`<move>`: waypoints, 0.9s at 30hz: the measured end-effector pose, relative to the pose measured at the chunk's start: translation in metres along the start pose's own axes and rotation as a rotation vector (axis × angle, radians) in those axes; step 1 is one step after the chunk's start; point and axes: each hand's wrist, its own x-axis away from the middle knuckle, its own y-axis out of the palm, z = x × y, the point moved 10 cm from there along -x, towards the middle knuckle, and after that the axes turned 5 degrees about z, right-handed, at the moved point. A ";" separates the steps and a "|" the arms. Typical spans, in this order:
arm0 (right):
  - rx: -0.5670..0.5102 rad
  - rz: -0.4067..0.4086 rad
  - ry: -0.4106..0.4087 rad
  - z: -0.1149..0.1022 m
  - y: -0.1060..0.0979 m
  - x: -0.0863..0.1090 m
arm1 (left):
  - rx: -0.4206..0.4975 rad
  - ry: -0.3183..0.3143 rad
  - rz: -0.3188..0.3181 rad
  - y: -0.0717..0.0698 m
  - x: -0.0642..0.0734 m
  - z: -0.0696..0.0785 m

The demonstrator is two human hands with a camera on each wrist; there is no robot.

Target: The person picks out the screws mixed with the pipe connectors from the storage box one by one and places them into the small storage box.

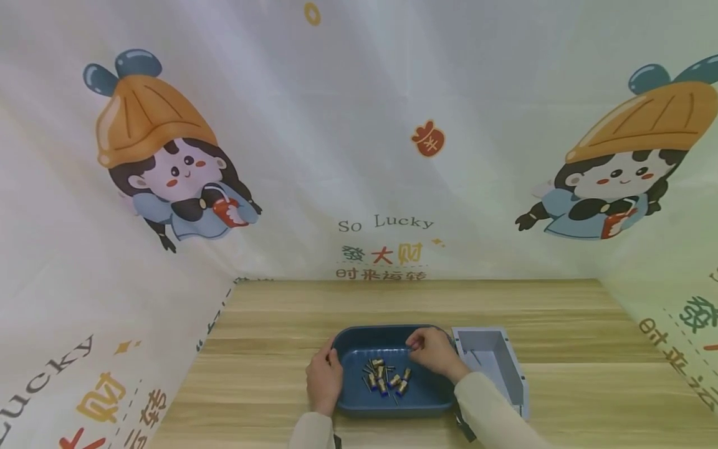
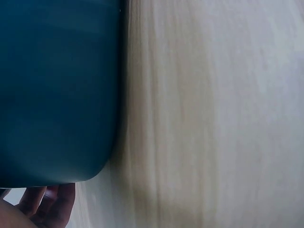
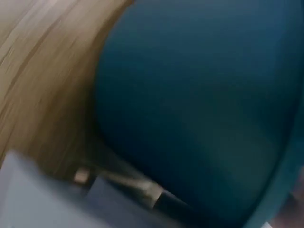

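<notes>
My left hand (image 1: 325, 379) grips the left rim of a dark blue tub (image 1: 409, 408), thumb at the rim and fingers outside its wall. The left wrist view shows those fingers (image 2: 61, 206) against the tub's outer side. Several brass fittings with blue ends (image 1: 382, 386) lie in a loose heap on the tub floor, with thin screws (image 1: 395, 399) among them. Over the right part of the tub is my right hand (image 1: 437, 354), its fingers bent and fingertips close together, above and right of the heap. I cannot tell whether a small piece sits between those fingertips.
Against the tub's right side stands a grey open bin (image 1: 518, 368) with a thin screw (image 1: 475, 357) inside, partly behind my right forearm. Both rest on a wood-grain table (image 1: 252, 374). Printed cloth walls (image 1: 381, 181) rise behind and at both sides.
</notes>
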 end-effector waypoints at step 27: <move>-0.009 -0.104 -0.031 -0.006 0.054 -0.001 | 0.021 0.003 0.009 -0.002 0.001 0.000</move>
